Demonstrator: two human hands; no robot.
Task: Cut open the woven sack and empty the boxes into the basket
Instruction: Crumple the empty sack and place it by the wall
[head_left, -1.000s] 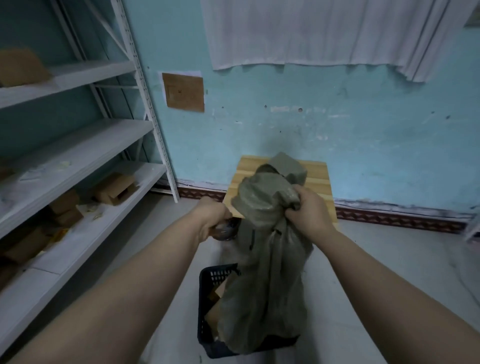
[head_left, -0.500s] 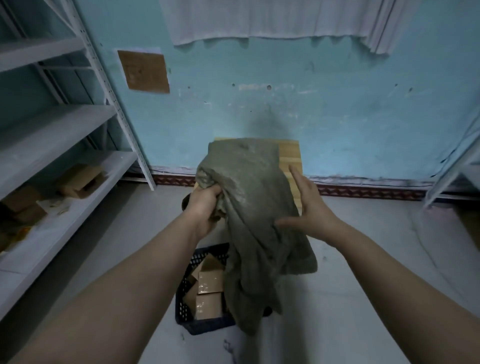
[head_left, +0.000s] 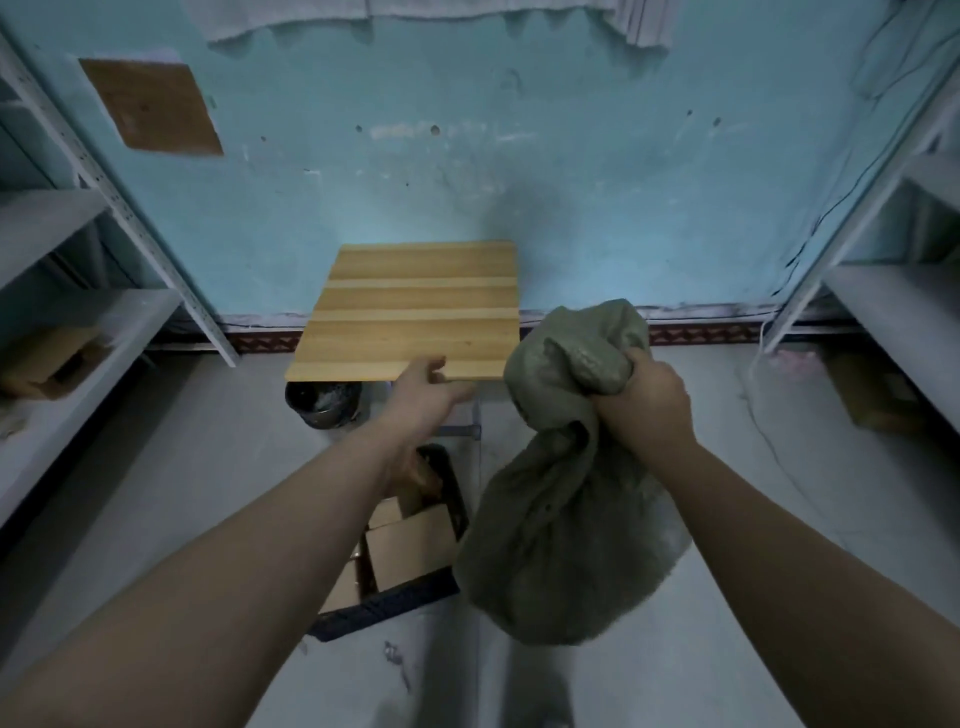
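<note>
The grey-green woven sack (head_left: 561, 519) hangs limp and crumpled to the right of the basket, bunched at its top in my right hand (head_left: 647, 400). My left hand (head_left: 428, 387) reaches forward with fingers apart, at the front edge of the small wooden table (head_left: 415, 306); it holds nothing. The dark plastic basket (head_left: 395, 605) stands on the floor below my left forearm, with several brown cardboard boxes (head_left: 410, 545) inside. My left arm covers part of the basket.
A dark round pot (head_left: 323, 402) sits on the floor under the table's left corner. White metal shelves (head_left: 78, 332) stand on the left with cardboard boxes on them, and more shelves (head_left: 893, 306) on the right. A blue wall lies straight ahead.
My left hand let go of the sack and moved forward to the table edge. My right hand closed on the sack and carried it right, off the basket, uncovering the table top.
</note>
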